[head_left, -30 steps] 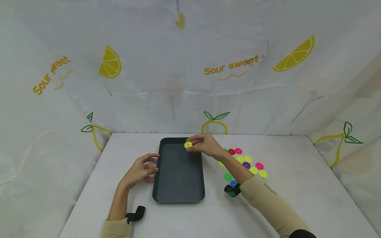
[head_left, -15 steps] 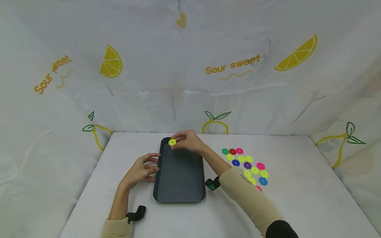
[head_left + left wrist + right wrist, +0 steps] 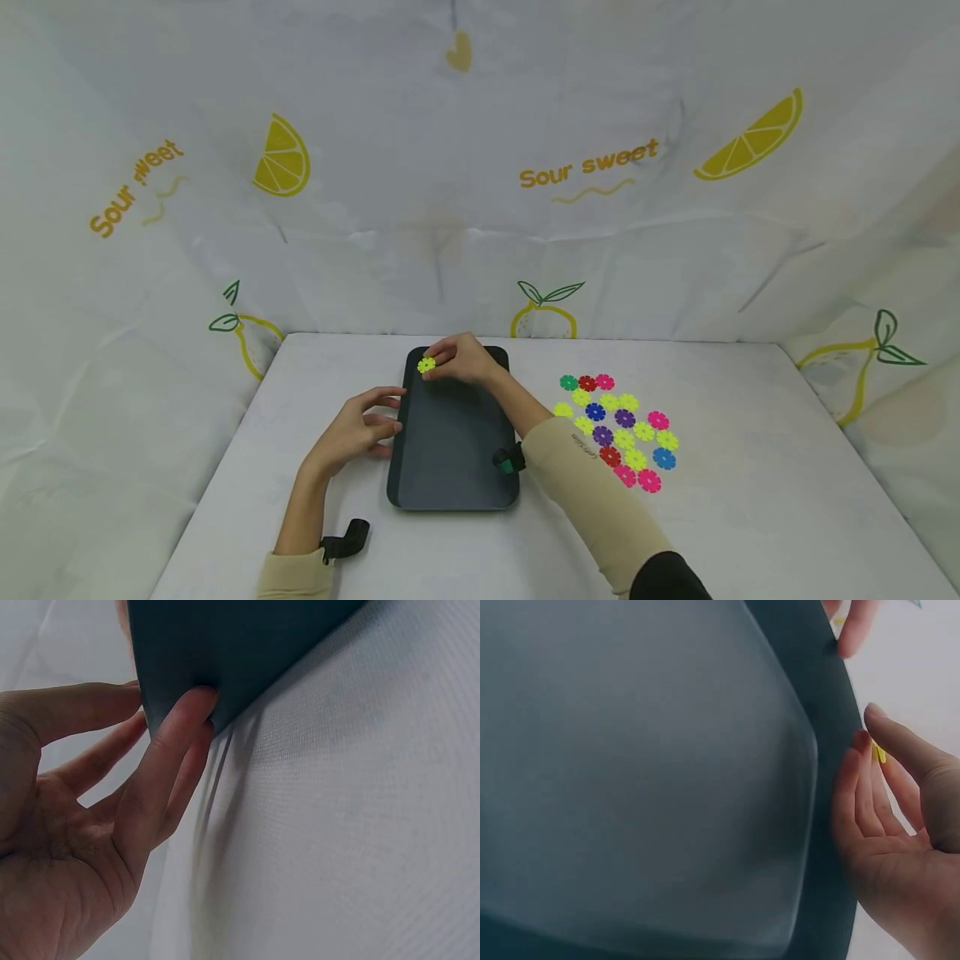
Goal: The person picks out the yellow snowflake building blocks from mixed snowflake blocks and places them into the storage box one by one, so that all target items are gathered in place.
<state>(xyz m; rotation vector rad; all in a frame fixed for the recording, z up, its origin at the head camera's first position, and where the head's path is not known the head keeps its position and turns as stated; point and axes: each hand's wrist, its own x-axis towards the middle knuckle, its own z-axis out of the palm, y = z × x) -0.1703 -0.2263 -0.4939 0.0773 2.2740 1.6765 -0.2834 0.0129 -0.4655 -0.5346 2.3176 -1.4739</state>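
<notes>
On a white table (image 3: 750,458), the left hand (image 3: 356,429), loosely spread, touched a tray (image 3: 453,442); the right hand (image 3: 461,360) pinched a yellow flower (image 3: 426,365); placing seemed underway, needing release next.

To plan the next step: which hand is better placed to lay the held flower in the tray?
Probably the right hand: it pinches the yellow flower near the far left corner of the tray; the left hand touches the tray's side.
</notes>
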